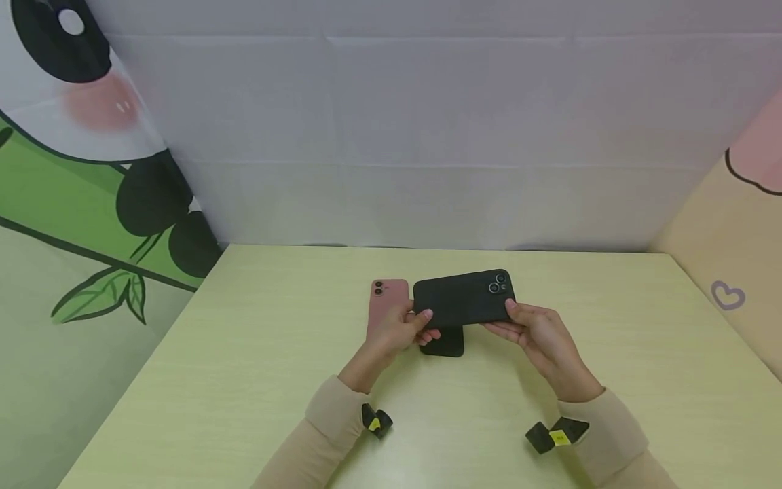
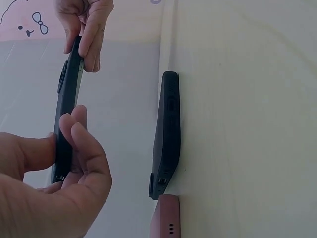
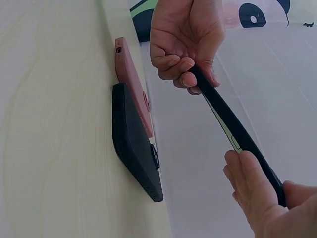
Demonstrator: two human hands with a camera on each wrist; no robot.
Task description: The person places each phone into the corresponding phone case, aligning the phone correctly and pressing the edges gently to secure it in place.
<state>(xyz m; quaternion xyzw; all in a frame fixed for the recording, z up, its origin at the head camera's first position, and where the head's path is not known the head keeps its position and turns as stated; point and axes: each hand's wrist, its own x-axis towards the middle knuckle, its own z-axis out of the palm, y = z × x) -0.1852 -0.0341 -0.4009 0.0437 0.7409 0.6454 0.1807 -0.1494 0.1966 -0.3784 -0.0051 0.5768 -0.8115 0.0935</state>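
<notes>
Above the table, both hands hold a phone in a black case (image 1: pixel 461 299) sideways, its twin camera lenses at the right end. My left hand (image 1: pixel 400 333) pinches the left end between thumb and curled fingers. At the other end, my right hand (image 1: pixel 550 339) grips with the thumb on the back and fingers underneath. A pale strip of the phone's side (image 3: pixel 225 126) shows along the black edge in the right wrist view. Beneath, a second black phone (image 1: pixel 444 343) lies on the table, partly covered by the held one. Beside it lies a pink phone (image 1: pixel 386 302), partly behind my left hand.
The pale yellow table (image 1: pixel 256 380) ends at a whitish cloth wall (image 1: pixel 427 136) behind. Printed cartoon panels stand at the left (image 1: pixel 122 224) and right (image 1: pixel 733 238). Small black devices with yellow labels sit at the left cuff (image 1: pixel 375 421) and right cuff (image 1: pixel 557 436).
</notes>
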